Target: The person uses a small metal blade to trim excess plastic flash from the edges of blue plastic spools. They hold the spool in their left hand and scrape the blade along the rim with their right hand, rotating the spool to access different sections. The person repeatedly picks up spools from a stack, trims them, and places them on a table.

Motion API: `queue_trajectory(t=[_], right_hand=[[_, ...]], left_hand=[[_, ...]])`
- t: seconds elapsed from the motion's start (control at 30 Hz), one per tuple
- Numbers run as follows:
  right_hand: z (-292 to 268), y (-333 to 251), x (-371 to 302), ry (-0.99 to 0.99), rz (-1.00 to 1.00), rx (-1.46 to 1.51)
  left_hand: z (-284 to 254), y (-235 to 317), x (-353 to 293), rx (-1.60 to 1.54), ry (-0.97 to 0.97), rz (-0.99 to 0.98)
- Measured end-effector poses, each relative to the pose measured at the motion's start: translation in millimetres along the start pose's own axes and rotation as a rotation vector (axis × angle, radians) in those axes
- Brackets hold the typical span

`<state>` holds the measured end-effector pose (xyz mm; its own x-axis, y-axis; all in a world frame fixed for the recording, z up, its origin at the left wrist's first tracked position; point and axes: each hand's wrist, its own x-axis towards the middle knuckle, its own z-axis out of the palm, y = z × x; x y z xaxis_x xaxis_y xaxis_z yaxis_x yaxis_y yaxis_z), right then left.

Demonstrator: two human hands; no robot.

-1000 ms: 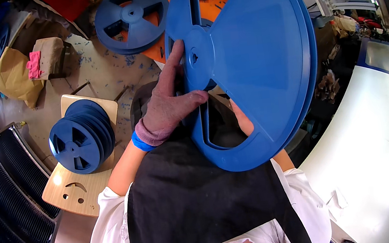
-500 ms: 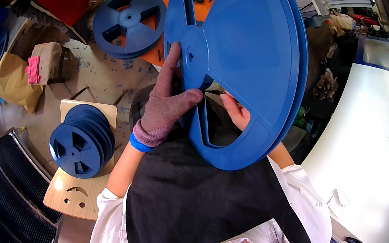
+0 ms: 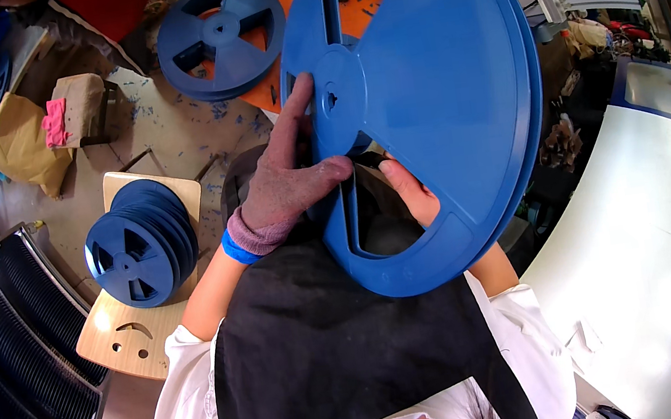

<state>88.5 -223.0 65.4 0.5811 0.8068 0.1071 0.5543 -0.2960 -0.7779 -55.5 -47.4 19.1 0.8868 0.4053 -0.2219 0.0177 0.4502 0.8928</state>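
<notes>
A large blue plastic reel (image 3: 444, 98) with two flanges and wide cut-outs is held up, tilted, before my black apron. My left hand (image 3: 285, 180), in a dusty mauve knitted glove, grips it beside the hub, thumb and forefinger spread across the near flange and the other fingers out of sight behind. Through the lower cut-out shows my bare right hand (image 3: 413, 191), reaching in from behind the near flange. Its thumb points toward the hub; the remaining fingers are hidden by the flange, and so is anything they hold.
On an orange surface beyond lies another blue reel (image 3: 221, 38). Several smaller blue reels (image 3: 134, 257) rest together on a wooden chair (image 3: 119, 335) to the left. Black ribbed racks (image 3: 22, 335) stand far left. A large white panel (image 3: 630, 255) fills the right. Blue scraps litter the floor.
The large reel has shifted slightly right. My right hand has moved a little right and down with it, and more of its thumb shows in the cut-out. My left hand keeps its grip.
</notes>
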Motion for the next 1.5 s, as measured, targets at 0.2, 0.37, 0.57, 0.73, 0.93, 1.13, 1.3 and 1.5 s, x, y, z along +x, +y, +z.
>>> queue_trajectory(t=[0.2,0.37,0.57,0.73,0.93,1.13,1.3,1.5], right_hand=[[-1,-6,2,-0.016,0.063,0.033],[-6,-11,1,-0.029,0.098,0.065],[-15,-11,5,-0.147,0.143,0.207],[-21,-14,2,-0.401,0.241,0.31],[-11,-3,-21,-0.471,0.269,0.361],[-2,0,-13,-0.207,0.077,0.215],[-9,-13,-7,-0.315,0.0,0.201],[-9,5,-31,-0.396,0.089,0.218]], left_hand=[[5,-1,-3,-0.028,0.0,0.006],[6,-4,-1,0.015,-0.041,0.012],[8,-8,-1,0.025,-0.061,0.026],[9,-5,0,0.023,-0.09,-0.009],[8,-6,3,0.048,-0.088,0.018],[9,-6,4,0.068,-0.075,0.066],[10,-6,1,0.024,-0.058,0.026],[8,-10,2,0.073,-0.048,0.047]])
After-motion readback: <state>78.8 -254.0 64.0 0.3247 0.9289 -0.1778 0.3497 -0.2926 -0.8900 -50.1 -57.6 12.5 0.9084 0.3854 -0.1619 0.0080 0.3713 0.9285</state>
